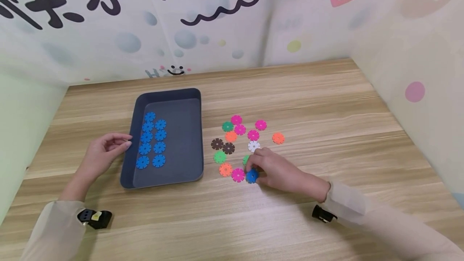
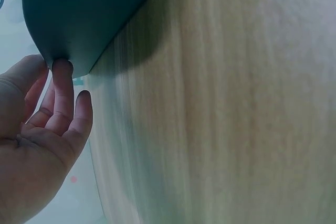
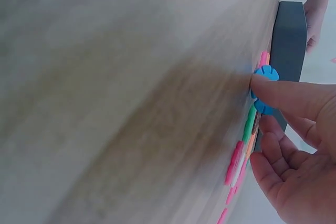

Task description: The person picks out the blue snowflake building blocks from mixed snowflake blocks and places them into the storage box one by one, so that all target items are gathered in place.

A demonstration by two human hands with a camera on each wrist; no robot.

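Observation:
A dark grey tray (image 1: pixel 183 140) lies on the table, with several blue snowflake building discs (image 1: pixel 159 147) in two columns along its left side. My left hand (image 1: pixel 105 152) pinches the tray's left rim between thumb and fingers; the left wrist view shows the fingertips at the tray wall (image 2: pixel 79 19). To the right of the tray, my right hand (image 1: pixel 277 170) pinches another blue snowflake disc (image 1: pixel 251 176). In the right wrist view this blue disc (image 3: pixel 266 73) stands tilted up behind the thumb. A green disc (image 1: pixel 246 159) is partly hidden by the right hand.
Loose discs lie between tray and right hand: several pink (image 1: pixel 238 175), orange (image 1: pixel 225 169), green (image 1: pixel 219 156), two brown (image 1: pixel 228 148) and a white one (image 1: pixel 253 146). An orange disc (image 1: pixel 278 138) sits farthest right. Printed walls (image 1: pixel 232 43) bound the wooden table (image 1: pixel 290 92).

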